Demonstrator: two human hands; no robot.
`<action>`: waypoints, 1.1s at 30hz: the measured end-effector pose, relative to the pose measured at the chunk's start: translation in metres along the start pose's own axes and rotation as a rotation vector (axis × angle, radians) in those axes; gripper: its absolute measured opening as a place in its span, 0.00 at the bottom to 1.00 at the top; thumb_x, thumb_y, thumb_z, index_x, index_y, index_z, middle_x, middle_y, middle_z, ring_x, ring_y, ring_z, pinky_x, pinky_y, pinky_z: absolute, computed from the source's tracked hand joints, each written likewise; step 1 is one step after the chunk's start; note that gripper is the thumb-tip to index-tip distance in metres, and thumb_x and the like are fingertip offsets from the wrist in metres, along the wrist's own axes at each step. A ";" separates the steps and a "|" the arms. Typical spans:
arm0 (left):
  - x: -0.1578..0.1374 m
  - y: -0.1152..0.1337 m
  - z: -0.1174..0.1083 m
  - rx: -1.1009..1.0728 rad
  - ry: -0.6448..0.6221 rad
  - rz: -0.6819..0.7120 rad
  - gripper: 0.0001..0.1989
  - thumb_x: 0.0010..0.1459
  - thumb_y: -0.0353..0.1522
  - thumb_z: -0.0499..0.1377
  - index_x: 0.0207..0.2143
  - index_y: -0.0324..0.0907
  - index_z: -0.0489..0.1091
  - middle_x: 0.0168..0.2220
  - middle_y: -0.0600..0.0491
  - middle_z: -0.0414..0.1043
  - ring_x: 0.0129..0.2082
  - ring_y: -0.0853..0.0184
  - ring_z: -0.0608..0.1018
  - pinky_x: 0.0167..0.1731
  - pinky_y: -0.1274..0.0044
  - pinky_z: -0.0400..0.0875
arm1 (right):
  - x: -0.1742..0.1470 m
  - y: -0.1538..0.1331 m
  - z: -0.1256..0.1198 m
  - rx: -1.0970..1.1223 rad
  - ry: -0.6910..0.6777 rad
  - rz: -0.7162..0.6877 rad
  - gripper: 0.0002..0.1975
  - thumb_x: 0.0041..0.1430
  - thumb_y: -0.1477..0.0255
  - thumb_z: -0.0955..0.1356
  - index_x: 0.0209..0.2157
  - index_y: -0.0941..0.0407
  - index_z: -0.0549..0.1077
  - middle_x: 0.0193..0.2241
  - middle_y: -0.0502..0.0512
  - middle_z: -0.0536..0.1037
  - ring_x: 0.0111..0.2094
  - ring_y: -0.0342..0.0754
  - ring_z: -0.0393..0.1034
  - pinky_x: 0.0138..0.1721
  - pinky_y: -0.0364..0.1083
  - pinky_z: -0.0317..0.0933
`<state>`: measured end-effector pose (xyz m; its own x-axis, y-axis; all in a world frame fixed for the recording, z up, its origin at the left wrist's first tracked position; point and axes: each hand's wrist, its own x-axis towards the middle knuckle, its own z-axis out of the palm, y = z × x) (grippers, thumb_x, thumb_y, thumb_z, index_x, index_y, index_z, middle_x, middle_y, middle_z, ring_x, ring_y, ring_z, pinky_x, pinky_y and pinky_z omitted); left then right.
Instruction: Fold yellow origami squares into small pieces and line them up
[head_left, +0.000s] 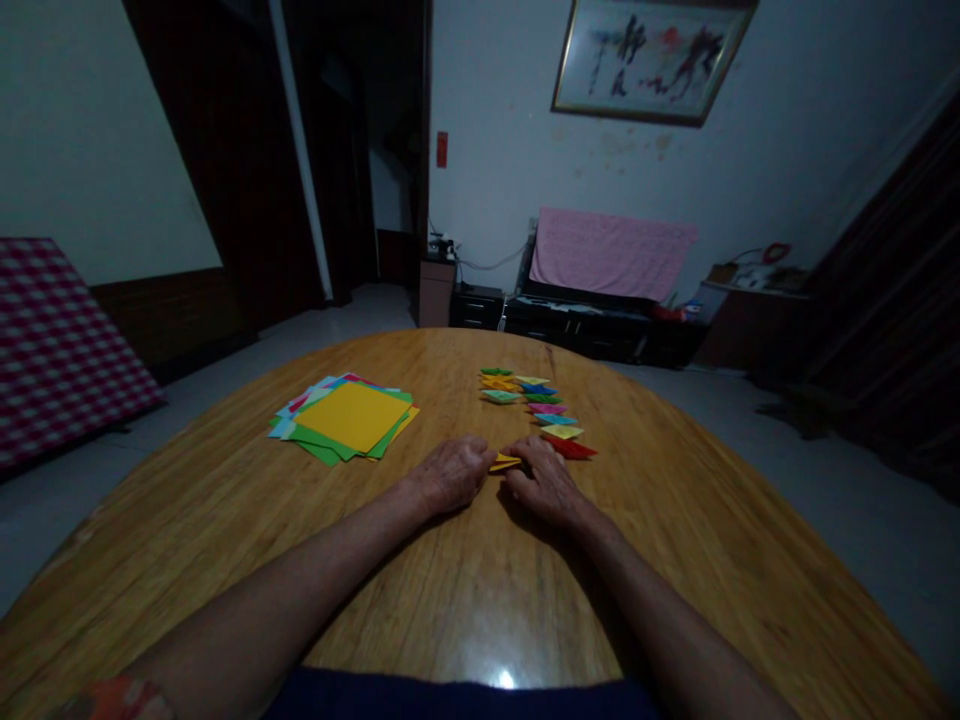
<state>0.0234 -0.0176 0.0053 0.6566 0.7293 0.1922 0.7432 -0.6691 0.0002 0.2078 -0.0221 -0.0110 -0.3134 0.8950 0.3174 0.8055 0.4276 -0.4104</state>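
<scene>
A small folded piece of yellow-orange paper spans the gap between my two hands, just above the table. My left hand is closed on its left end, fingers curled round it. On the other end, my right hand pinches with thumb and fingers; part of the paper is hidden by both hands. Just beyond the right hand lies a red folded paper boat, the nearest of several folded paper boats in two columns. A yellow boat and a pink boat are among them.
A loose stack of coloured square paper sheets, yellow on top, lies left of my hands. The round wooden table has its far edge beyond the boats. Past it stands a low black cabinet below a pink cloth.
</scene>
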 end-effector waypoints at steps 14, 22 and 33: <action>0.003 -0.004 0.018 -0.109 0.245 -0.130 0.10 0.63 0.28 0.48 0.39 0.40 0.69 0.35 0.49 0.72 0.36 0.66 0.74 0.38 0.75 0.70 | 0.010 -0.028 0.021 0.345 0.300 0.110 0.17 0.53 0.70 0.63 0.45 0.59 0.70 0.38 0.60 0.76 0.40 0.51 0.71 0.43 0.49 0.64; 0.003 -0.004 0.021 -0.076 0.314 -0.077 0.11 0.61 0.26 0.49 0.43 0.39 0.68 0.37 0.47 0.73 0.37 0.64 0.75 0.39 0.74 0.71 | 0.008 -0.037 0.016 0.491 0.290 0.157 0.19 0.54 0.68 0.62 0.48 0.59 0.68 0.40 0.60 0.76 0.40 0.51 0.71 0.43 0.49 0.65; 0.001 -0.003 0.018 -0.044 0.317 -0.113 0.11 0.61 0.27 0.49 0.40 0.39 0.69 0.34 0.48 0.73 0.35 0.64 0.75 0.37 0.74 0.71 | 0.013 -0.034 0.023 0.589 0.315 0.167 0.15 0.51 0.69 0.63 0.41 0.58 0.68 0.35 0.57 0.76 0.35 0.49 0.71 0.39 0.48 0.65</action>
<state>0.0241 -0.0126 -0.0124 0.4924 0.7234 0.4839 0.7981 -0.5971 0.0805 0.1647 -0.0219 -0.0125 0.0244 0.9134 0.4063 0.3942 0.3647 -0.8436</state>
